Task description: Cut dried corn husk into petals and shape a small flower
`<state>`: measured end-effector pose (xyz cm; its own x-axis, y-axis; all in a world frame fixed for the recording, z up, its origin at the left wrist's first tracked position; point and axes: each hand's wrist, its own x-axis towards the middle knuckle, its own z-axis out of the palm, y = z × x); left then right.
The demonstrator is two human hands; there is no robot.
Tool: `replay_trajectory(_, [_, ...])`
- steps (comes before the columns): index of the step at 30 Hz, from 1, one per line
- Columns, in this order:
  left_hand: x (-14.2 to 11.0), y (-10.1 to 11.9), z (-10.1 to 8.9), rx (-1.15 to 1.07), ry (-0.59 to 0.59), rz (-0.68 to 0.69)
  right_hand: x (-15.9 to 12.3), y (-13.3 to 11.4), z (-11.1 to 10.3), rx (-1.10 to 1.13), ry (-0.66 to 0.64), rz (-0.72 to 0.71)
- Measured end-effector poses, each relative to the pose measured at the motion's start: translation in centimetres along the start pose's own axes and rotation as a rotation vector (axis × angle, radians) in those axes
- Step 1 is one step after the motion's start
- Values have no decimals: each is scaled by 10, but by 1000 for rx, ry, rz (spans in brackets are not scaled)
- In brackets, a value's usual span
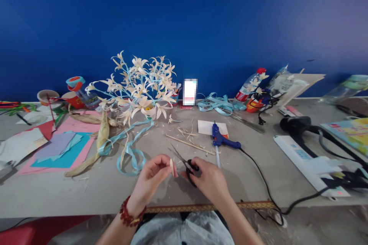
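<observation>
Between the thumb and fingers of my left hand (155, 171) is a small pale strip (172, 165), most likely dried husk, held upright. My right hand (211, 178) grips black-handled scissors (187, 164) by the finger loops. Their blades point up and left, slightly parted, a little beyond the strip and not touching it. A blue glue gun (222, 138) lies past my right hand on a white card (203, 127). Ahead of my hands rests a thin wooden stick (189, 144) among pale scraps. Light blue ribbon (132, 160) curls left of my left hand.
Pale husk flowers on blue stems (140, 80) stand at the back. Coloured paper (61, 153) and a tied corn husk (103, 134) lie left. A white power strip (304, 164) with black cables is at right. A soda bottle (250, 83) leans near the blue wall (184, 19).
</observation>
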<state>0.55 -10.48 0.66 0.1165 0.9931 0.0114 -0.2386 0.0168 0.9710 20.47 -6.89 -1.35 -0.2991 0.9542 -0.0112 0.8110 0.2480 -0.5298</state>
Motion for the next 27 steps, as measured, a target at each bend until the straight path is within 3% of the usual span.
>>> replay_trajectory(5, [0,-2,-3,-45,-8,-48,12,-4,4,-216,20,-77])
replay_trajectory(8, [0,-4,-4,-26,0,-75,20,-4,8,-271,-32,-10])
replay_trajectory(11, [3,-5,-6,-4,11,-95,26,0,8,-240,-79,33])
replay_trajectory(21, [33,6,-16,75,-80,-120,40,1,-1,-276,-144,-56])
replay_trajectory(27, [56,7,-16,-42,-128,-123,57,0,-25,-161,-216,-175])
